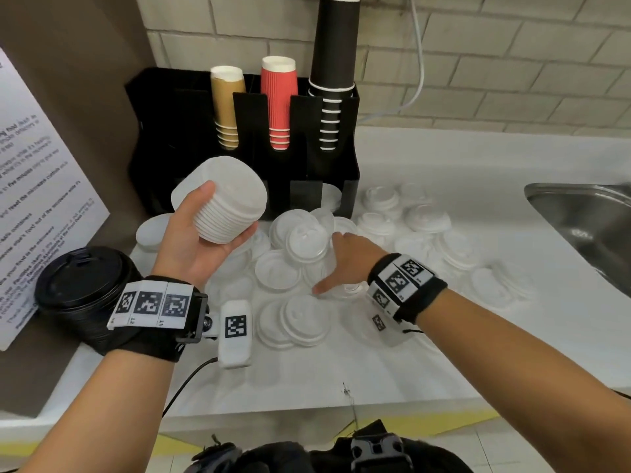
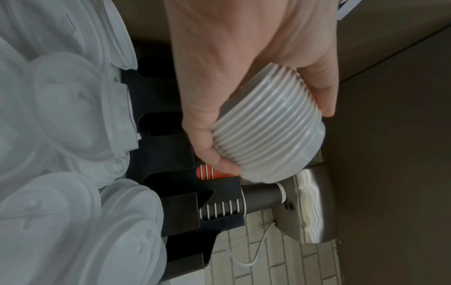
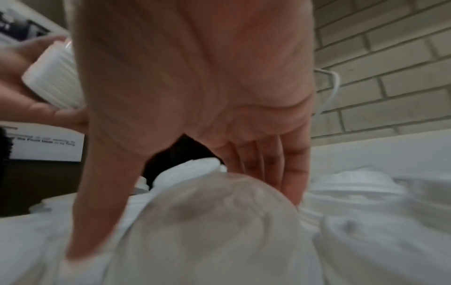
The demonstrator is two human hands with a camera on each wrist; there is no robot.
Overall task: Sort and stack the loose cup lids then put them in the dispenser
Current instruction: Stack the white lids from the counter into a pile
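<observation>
A tall stack of white lids [image 1: 227,203] is held above the counter [image 1: 444,336] by the left hand [image 1: 194,240], palm up, with the thumb curled along the stack's near-left side and the fingers wrapped under its right side; in the left wrist view the ribbed rims of the stack [image 2: 266,133] are seen clamped between thumb and fingers of that hand [image 2: 231,67]. The stack is tilted, its top turned toward the far right. The right hand [image 1: 345,264] is lowered, palm down, onto the pile of loose lids [image 1: 293,268] spread over the middle of the counter, its thumb and fingers spread apart and straight over a clear domed lid [image 3: 207,221]; in the right wrist view the fingers [image 3: 280,164] are seen behind the dome and the thumb to its left, but whether the lid is actually gripped cannot be told because of blur. More white lids [image 1: 426,220] are scattered to the right, toward a steel sink [image 1: 587,220]. The black dispenser [image 1: 327,179] stands at the far side against the tiled wall, with tan, red and black cup stacks [image 1: 278,104] in its upper slots. A stack of black lids [image 1: 82,291] sits at the near left, beside a printed notice [image 1: 34,186].
</observation>
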